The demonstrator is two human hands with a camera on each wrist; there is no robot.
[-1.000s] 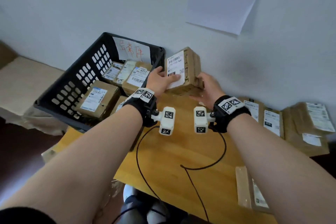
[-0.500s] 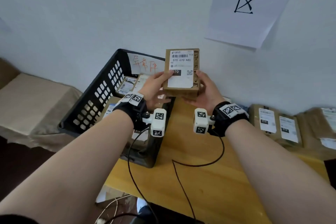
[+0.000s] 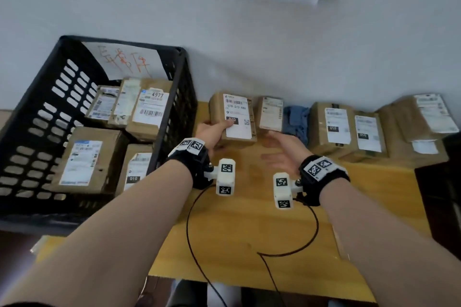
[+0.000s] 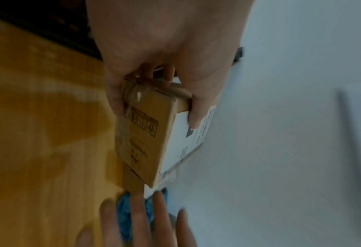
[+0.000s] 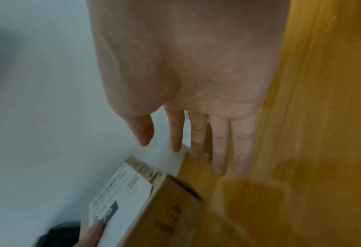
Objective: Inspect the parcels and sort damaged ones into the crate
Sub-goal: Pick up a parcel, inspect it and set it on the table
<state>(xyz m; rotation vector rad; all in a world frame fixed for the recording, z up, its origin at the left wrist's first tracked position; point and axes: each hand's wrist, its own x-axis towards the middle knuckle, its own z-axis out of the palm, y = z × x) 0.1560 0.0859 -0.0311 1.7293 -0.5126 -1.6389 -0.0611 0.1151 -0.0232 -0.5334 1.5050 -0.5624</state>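
Trailing across the yellow wooden table [image 3: 249,227], black cables [image 3: 296,244] are running from the wrist cameras. Right hand [image 3: 282,154] is hovering over the tabletop, fingers [image 5: 219,150] straight and spread, holding nothing. Left hand [image 3: 212,136] is gripping the small brown cardboard parcel with the white "070" label [image 3: 235,117], thumb pressing on the label, fingers wrapping underneath; parcel is sitting low at the table's far side, just right of the black slotted plastic crate [image 3: 50,107]. Can't tell if it's touching the table. Crate is holding several labelled brown parcels [image 3: 82,159]. Further right, a row of more labelled cardboard parcels [image 3: 339,127] and a blue cloth [image 3: 296,119] are lying along the white wall [image 3: 324,45].
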